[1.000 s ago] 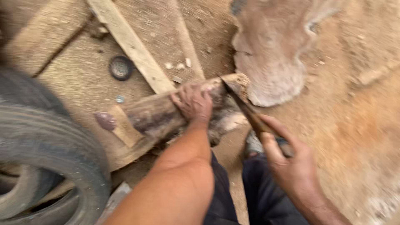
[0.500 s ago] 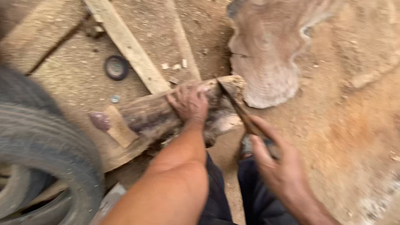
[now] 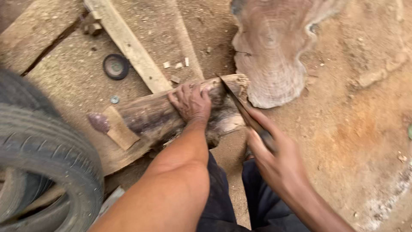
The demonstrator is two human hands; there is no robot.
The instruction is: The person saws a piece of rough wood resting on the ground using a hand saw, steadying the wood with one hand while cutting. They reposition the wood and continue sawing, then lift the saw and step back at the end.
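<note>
A person is looking down at a rough log lying on sandy ground. The log's long axis is running from lower left to upper right, with its cut end pointing up and to the right.

The left hand is pressing flat on top of the log, fingers spread over its bark rather than curled around it, just left of the cut end. The right hand is sitting below and to the right of the log, clenched around the handle of a long dark blade. The blade is angling up and left, its tip touching the log's top edge near the cut end, just right of the left hand's fingers. The left hand is the nearer one to the log.

A pale wood slab is lying just beyond the log's cut end. A light plank is slanting away above the log, with a small dark disc beside it. A car tyre is filling the area left of the log. The ground is dusty and outdoors.
</note>
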